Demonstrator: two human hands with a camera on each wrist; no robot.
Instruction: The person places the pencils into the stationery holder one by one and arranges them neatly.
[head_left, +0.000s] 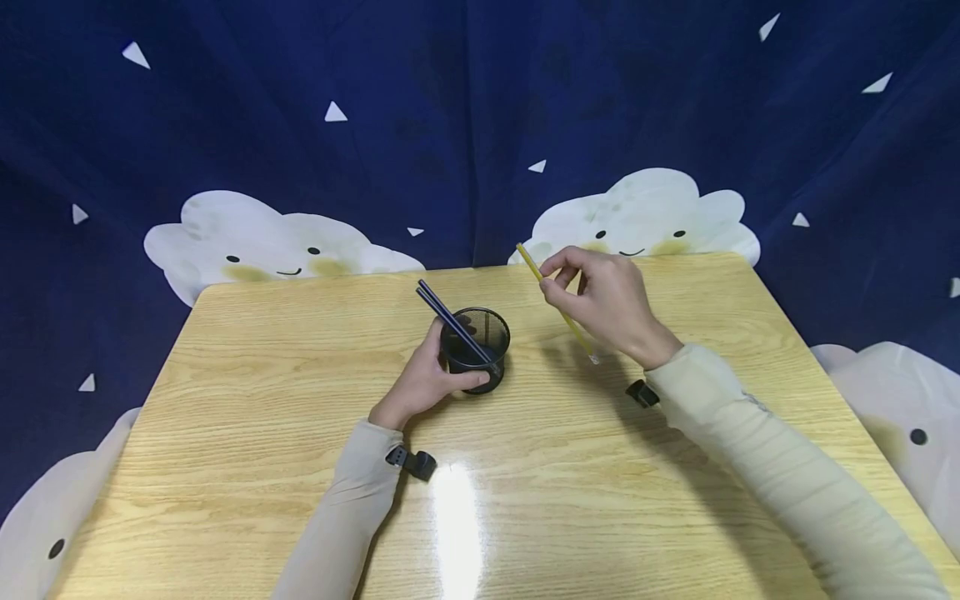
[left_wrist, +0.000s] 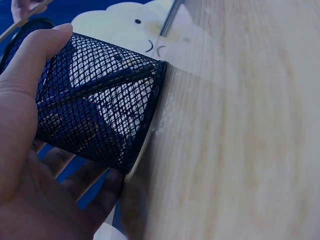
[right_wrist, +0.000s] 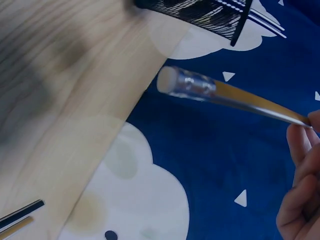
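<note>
A black mesh pen cup (head_left: 501, 358) stands on the table, its walls shown close up in the left wrist view. My left hand (head_left: 422, 380) grips it from the left, thumb across the near side. Two slim dark pencils (head_left: 448, 318) lean out of the cup toward the far left. To the right of the cup, my right hand (head_left: 609, 298) pinches a yellow pencil (head_left: 575, 331) above the table. The pencil is tilted, with its metal band and pale eraser (right_wrist: 168, 80) at the lower end. Its upper end points to the far left.
The wooden table (head_left: 285, 375) has its far edge close behind the cup. A dark blue curtain (head_left: 450, 125) with white clouds hangs behind. In the right wrist view, the ends of a dark stick (right_wrist: 22, 213) and a tan stick (right_wrist: 17, 227) show at the lower left.
</note>
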